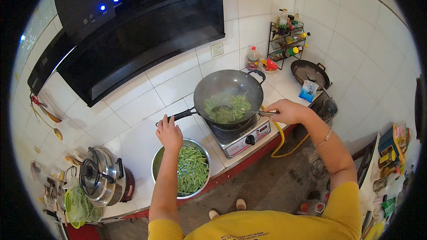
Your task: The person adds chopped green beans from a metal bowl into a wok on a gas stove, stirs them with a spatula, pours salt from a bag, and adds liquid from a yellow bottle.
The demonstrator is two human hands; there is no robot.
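Note:
A dark wok (213, 84) sits on a portable gas stove (249, 140), with cut green beans (240, 103) inside and a faint haze over them. At its left side, my left hand (170, 132) is closed over the black wok handle (183, 114). My right hand (289, 111) grips a long-handled cooking utensil (267, 114) at the wok's right rim. The utensil's head is hard to make out among the beans. Under my left forearm stands a steel basin (156, 160) holding more cut green beans (192, 169).
A steel cooker (103, 180) and a green basket (71, 211) stand left. Behind the wok are a sauce bottle (252, 58) and a bottle rack (287, 40). A frying pan (307, 69) and blue-white packet (308, 91) lie right. A yellow hose (281, 140) hangs below; a range hood (147, 40) juts overhead.

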